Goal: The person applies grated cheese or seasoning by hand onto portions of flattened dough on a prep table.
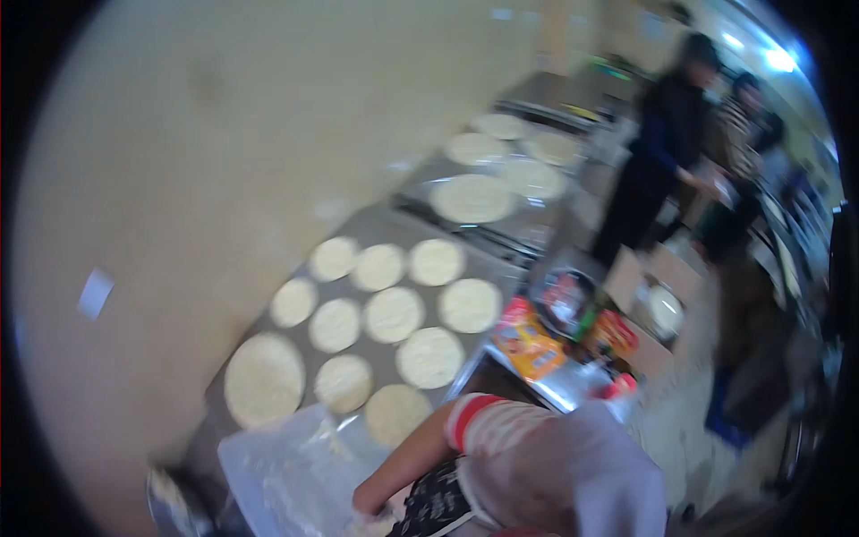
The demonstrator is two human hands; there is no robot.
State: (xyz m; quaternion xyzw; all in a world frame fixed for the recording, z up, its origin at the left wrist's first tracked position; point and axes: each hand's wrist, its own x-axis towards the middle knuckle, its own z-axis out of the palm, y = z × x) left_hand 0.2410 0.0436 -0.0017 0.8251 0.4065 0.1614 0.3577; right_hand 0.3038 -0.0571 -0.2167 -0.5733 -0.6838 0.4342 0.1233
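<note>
Neither my left hand nor my right hand is in view. At the bottom, a co-worker in a pale head covering (617, 465) and a red-and-white striped sleeve (501, 425) leans over. This person's bare forearm (412, 461) reaches down to a translucent plastic tub (268, 465) with whitish material inside; the fingers are hidden. Beyond the tub, several round, flat pale dough pieces (394, 313) lie spread on a grey metal surface (362, 233). One larger round (264, 380) lies at the left.
Behind is another surface with large rounds (474, 197) under clear film. To the right are orange packets (528, 345), a dark bowl (564, 300) and an open cardboard box (676, 273). Other people stand at the upper right, one in dark clothes (658, 143). A wall (197, 179) fills the left.
</note>
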